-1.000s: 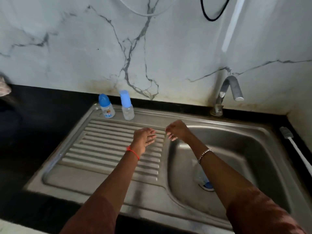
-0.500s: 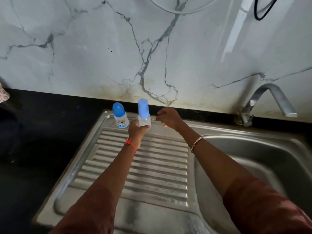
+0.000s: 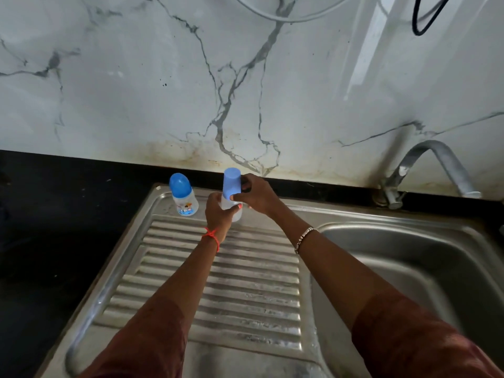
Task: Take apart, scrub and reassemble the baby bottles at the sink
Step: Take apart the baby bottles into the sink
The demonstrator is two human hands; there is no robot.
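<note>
Nearest the camera, two forearms in dark red sleeves [image 3: 141, 342] reach forward over a steel sink. Beneath them lies the ribbed drainboard [image 3: 245, 282], with the basin [image 3: 436, 268] to its right. The left wrist wears a red thread [image 3: 212, 237] and the right wrist a metal bracelet [image 3: 304, 238].

The hands meet at the back edge of the drainboard, around an upright bottle [image 3: 236, 212]. The left hand [image 3: 218, 211] grips its clear body from the left, fingers wrapped round the front. The right hand [image 3: 256, 196] comes in from the right, thumb and fingers curled round the tall pale blue cap [image 3: 231, 180], which sits on the bottle. Whether the bottle's base rests on the steel or is raised just above it cannot be told.

Just left of the hands, apart from them, a second bottle [image 3: 184, 196] stands upright on the drainboard's back rim, with a rounded blue cap and a printed label.

A black counter [image 3: 54, 214] surrounds the sink at the left and back. At the far right a curved metal tap [image 3: 431, 165] arches over the basin. Behind everything rises a white wall [image 3: 163, 77] with grey veins, stained brown along its base. A white cable [image 3: 286, 19] and a black cable [image 3: 425, 25] hang at the top.
</note>
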